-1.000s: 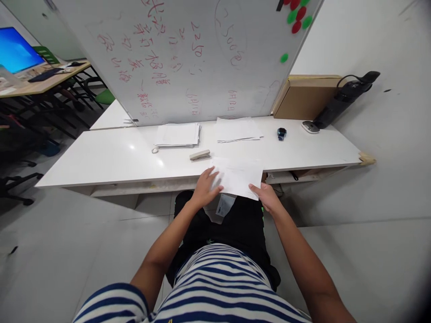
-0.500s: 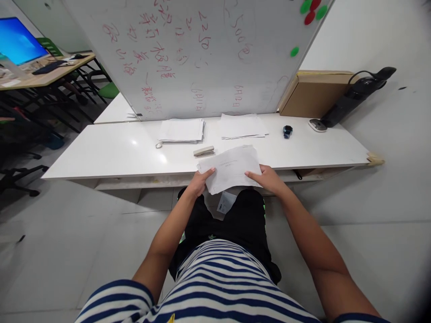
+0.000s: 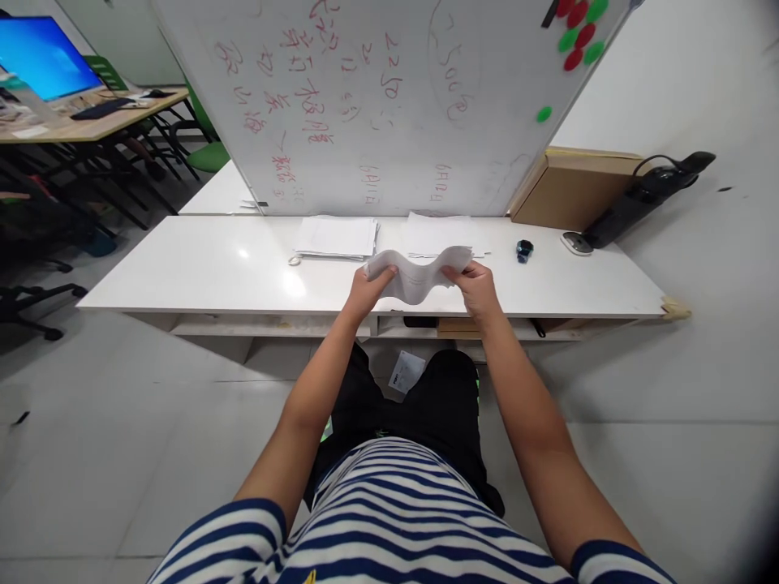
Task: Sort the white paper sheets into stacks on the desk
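Several sheets of paper [image 3: 412,280] are held up over the front of the white desk, bent into a wave that sags in the middle. My left hand [image 3: 367,292] grips their left end with the thumb on top. At the right end, my right hand [image 3: 475,285] pinches them the same way. Behind them lie two piles of paper, the left pile [image 3: 337,236] in plain sight and the right pile [image 3: 441,234] partly covered by the held sheets. The stapler seen earlier is hidden now behind my left hand and the sheets.
A whiteboard [image 3: 389,105] stands along the back of the desk [image 3: 200,272]. To the right are a dark watch [image 3: 524,251], a computer mouse [image 3: 575,242], a black bottle-like object [image 3: 633,203] and a cardboard box [image 3: 565,191]. An open shelf [image 3: 273,325] runs below the desktop.
Both hands have lifted the sheets up and forward, away from my lap. The sheets, nearly flat before, are now bowed into a wave. The stapler has gone out of sight.
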Motion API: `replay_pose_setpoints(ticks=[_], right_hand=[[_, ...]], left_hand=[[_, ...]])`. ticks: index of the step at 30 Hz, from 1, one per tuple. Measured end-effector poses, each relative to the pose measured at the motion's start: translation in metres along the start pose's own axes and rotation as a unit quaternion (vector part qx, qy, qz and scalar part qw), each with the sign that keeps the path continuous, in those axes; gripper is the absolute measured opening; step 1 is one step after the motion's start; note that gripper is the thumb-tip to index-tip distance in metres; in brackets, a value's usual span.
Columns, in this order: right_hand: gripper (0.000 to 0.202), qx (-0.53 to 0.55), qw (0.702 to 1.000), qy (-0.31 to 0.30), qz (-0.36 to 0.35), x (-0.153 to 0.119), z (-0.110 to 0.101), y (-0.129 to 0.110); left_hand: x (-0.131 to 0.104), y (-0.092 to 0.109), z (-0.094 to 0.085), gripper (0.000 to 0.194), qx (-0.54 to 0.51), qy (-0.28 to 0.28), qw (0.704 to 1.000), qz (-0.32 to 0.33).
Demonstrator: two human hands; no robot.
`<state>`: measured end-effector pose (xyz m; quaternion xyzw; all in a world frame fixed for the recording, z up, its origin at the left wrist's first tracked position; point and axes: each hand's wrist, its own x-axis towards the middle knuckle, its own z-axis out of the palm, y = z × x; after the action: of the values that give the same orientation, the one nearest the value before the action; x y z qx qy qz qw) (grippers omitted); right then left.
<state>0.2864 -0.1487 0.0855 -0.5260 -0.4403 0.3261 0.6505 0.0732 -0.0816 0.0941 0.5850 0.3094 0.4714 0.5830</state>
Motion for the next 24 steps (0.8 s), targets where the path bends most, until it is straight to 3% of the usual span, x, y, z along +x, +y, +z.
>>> replay_pose_setpoints(ticks=[6,9,17,24], right_hand=[[0.044,-0.056,0.994,0.082,0.034,-0.014,0.019,0.036],[0.048,-0.063,0.994,0.075,0.039,-0.019,0.022,0.047],[0.050,-0.018,0.997,0.053,0.061,-0.020,0.014,0.056],[0.049,0.005,0.998,0.019,0.058,-0.014,0.009,0.056]], left_hand=[[0.006,-0.029,-0.019,0.046,0.074,0.048,0.996,-0.034],[0.006,-0.037,-0.023,0.047,0.089,0.048,0.994,-0.047],[0.007,-0.021,-0.021,0.056,0.062,-0.001,0.996,-0.058],[0.019,-0.020,-0.023,0.058,0.033,-0.025,0.996,-0.077]])
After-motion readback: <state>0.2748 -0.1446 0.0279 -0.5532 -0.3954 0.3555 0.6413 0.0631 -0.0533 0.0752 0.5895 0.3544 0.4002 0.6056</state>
